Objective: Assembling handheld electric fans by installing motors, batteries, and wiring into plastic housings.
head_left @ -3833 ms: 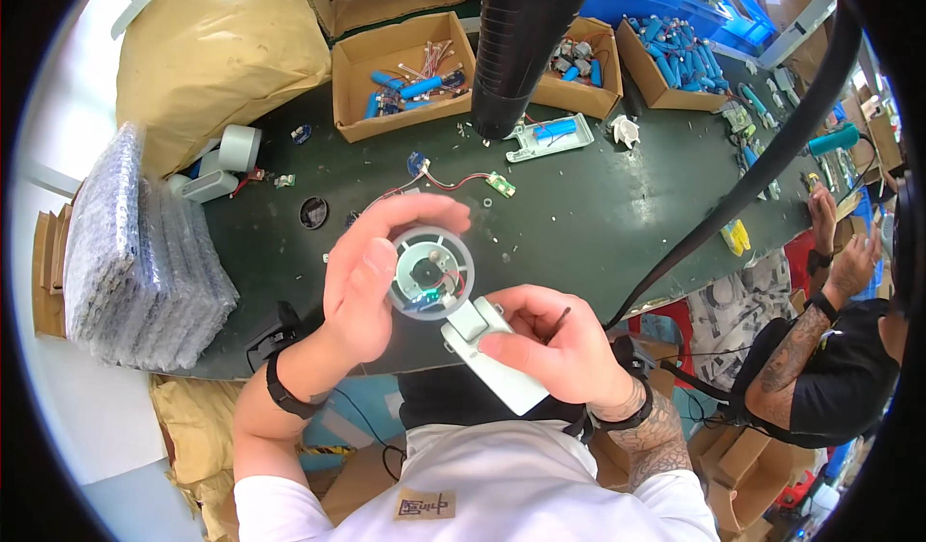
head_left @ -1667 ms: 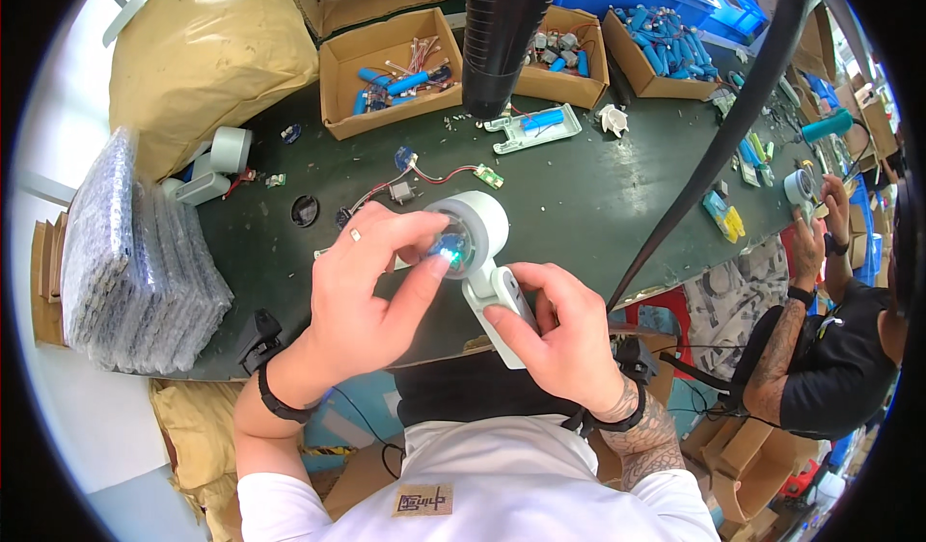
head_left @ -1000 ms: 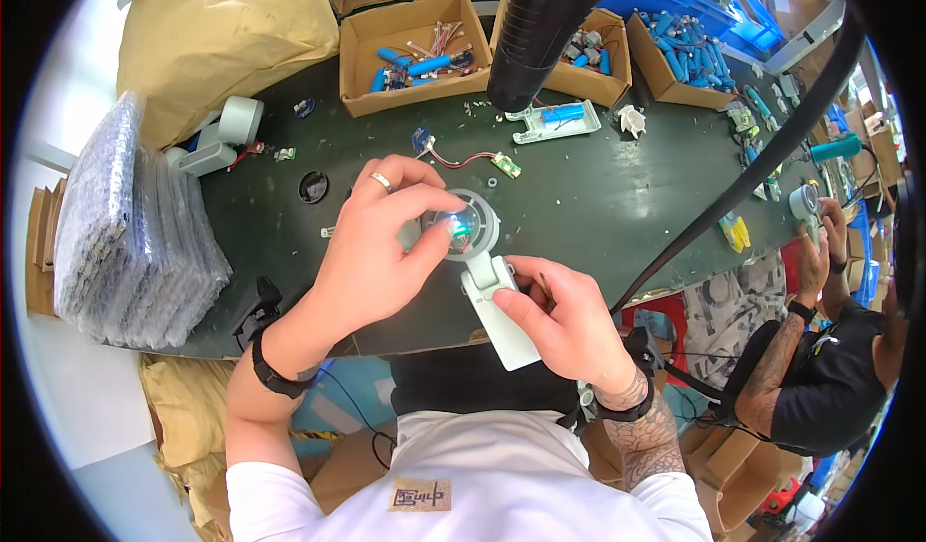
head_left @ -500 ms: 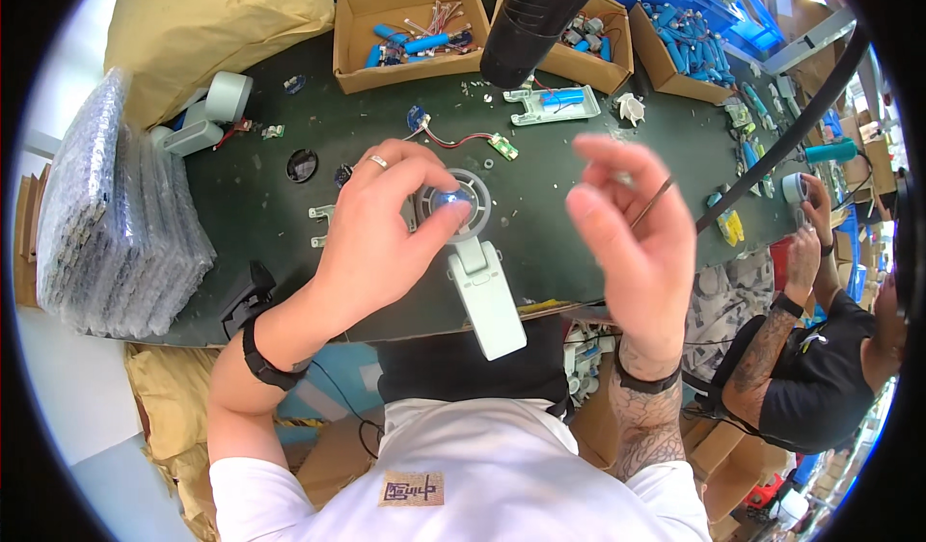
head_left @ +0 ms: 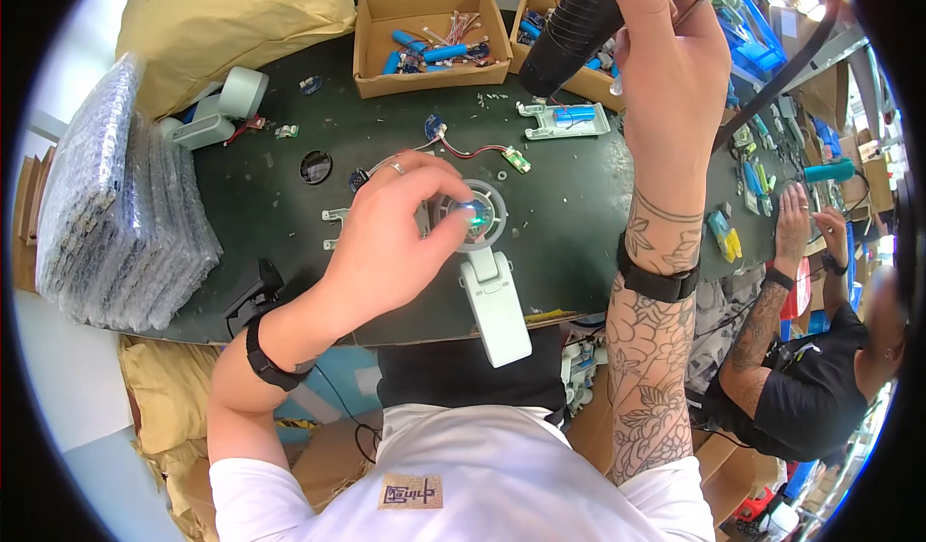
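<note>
Your left hand (head_left: 391, 229) pinching the handheld fan (head_left: 497, 311) at its head, your right hand (head_left: 675, 74) gripping the black ribbed cylindrical tool (head_left: 576, 36) beyond the fan.

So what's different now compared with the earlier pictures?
The right hand let go of the pale handheld device, moved forward, away from the body, and now grips the black cylindrical tool. The left hand still holds the device's round head; the bubble-wrap stack stayed put.

Right hand (head_left: 670, 69) off fan handle (head_left: 497, 315), now round the black cylindrical tool (head_left: 571, 48) toward the counter's far edge (head_left: 323, 57).
</note>
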A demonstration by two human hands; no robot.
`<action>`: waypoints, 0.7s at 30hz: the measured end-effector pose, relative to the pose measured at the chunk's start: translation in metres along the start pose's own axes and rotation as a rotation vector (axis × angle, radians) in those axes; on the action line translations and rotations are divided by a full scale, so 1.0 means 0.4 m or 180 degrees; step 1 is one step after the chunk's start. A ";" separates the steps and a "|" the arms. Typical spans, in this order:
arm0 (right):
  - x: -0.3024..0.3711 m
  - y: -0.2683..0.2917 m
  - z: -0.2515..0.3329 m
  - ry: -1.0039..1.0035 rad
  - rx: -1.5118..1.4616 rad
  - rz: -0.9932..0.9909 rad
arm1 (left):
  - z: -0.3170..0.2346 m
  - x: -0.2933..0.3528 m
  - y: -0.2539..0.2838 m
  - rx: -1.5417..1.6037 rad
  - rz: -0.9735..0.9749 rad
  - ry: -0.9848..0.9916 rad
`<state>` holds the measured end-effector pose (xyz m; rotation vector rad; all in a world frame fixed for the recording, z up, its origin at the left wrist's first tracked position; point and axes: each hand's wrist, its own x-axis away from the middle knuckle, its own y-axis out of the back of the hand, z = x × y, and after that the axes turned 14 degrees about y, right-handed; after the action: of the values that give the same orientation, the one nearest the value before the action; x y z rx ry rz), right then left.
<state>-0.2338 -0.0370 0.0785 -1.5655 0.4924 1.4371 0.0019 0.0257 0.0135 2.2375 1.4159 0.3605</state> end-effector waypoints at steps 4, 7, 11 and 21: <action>-0.010 -0.126 0.067 -0.1024 0.2721 -0.0619 | 0.014 0.003 0.005 0.0016 0.0007 0.0112; -0.014 -0.174 0.060 -0.0813 0.2784 -0.0942 | 0.025 0.003 -0.001 -0.0065 -0.0029 0.0044; -0.030 -0.165 0.071 -0.0683 0.2650 -0.0352 | 0.018 0.006 -0.001 -0.0194 -0.0109 0.0004; -0.005 -0.150 0.078 -0.1196 0.1282 0.0589 | 0.020 0.004 -0.007 -0.0023 -0.0125 -0.0042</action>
<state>-0.2040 0.0177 0.1052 -0.9260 0.6630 1.6080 0.0039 0.0263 0.0052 2.1991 1.4473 0.3366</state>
